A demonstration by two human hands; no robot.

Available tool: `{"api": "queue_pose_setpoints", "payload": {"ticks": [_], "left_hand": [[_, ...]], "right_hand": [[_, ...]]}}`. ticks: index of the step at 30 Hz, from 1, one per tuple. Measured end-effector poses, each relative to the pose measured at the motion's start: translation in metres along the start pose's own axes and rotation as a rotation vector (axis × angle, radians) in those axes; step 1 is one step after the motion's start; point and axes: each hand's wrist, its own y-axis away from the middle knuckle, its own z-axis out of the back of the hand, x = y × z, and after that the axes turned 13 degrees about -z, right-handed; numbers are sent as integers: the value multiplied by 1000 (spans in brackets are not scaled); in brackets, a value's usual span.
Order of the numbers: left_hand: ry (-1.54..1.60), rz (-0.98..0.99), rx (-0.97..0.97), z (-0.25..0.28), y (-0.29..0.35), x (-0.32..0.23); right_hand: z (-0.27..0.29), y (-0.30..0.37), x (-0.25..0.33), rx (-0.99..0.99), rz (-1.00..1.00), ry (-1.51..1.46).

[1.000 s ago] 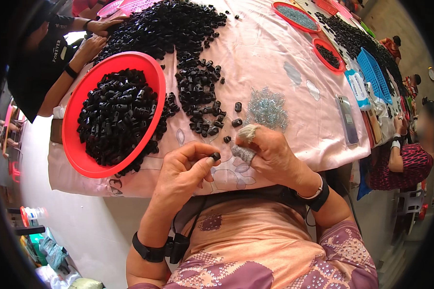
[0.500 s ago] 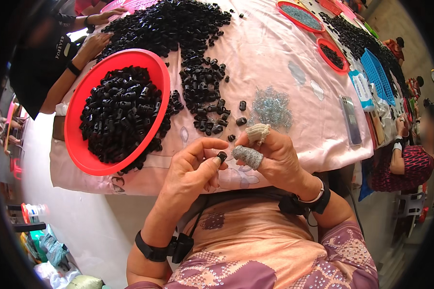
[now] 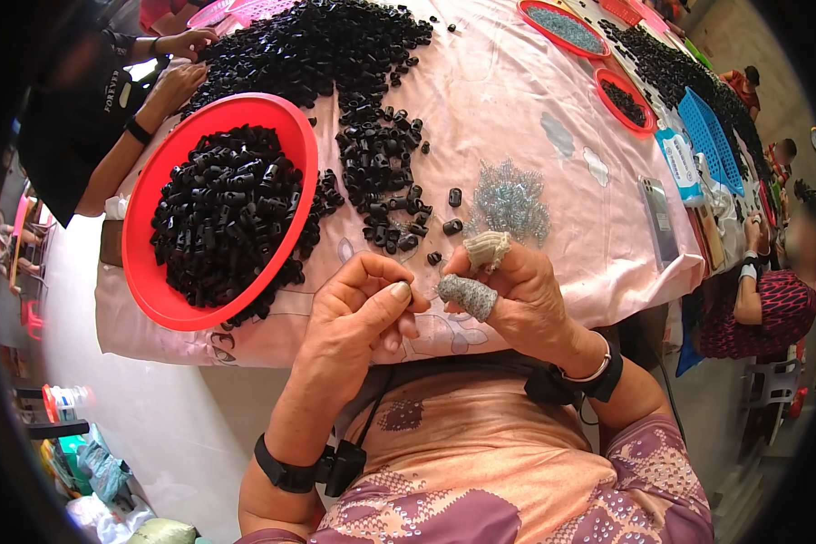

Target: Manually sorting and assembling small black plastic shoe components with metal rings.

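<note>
Both hands are raised close together over the table's near edge. My left hand (image 3: 354,304) is closed, its thumb pressed against the curled fingers; whatever they may hold is hidden. Facing it, my right hand (image 3: 521,295) is pinched, with a grey cloth cover (image 3: 467,297) on the thumb and a cream cloth cover (image 3: 487,249) on a finger. Nothing can be made out between those covered tips. Just beyond the hands lie a few loose small black plastic pieces (image 3: 453,227) and a pile of thin, shiny, pale-blue springs (image 3: 510,204).
A red basin (image 3: 310,154) full of black pieces stands at left. A large heap of them (image 3: 308,50) spreads behind it, where a co-worker's hands (image 3: 177,86) work. At right are a phone (image 3: 659,222), a wipes pack (image 3: 680,168), a blue basket (image 3: 714,140) and small red trays (image 3: 639,130).
The black piece that showed at my left fingertips is now out of sight. My left fingers have curled in and drawn slightly left. My right hand has barely moved.
</note>
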Motion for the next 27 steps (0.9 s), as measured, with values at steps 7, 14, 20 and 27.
{"api": "queue_pose_setpoints", "payload": {"ticks": [7, 14, 20, 27], "left_hand": [[21, -74, 21, 6, 2, 4], [89, 3, -3, -3, 3, 1], [125, 4, -17, -1, 3, 4], [190, 10, -50, -1, 3, 8]], "right_hand": [[0, 4, 3, -7, 0, 50], [-3, 2, 0, -19, 68, 67], [-1, 1, -7, -100, 139, 235], [-1, -3, -1, -142, 318, 498]]}}
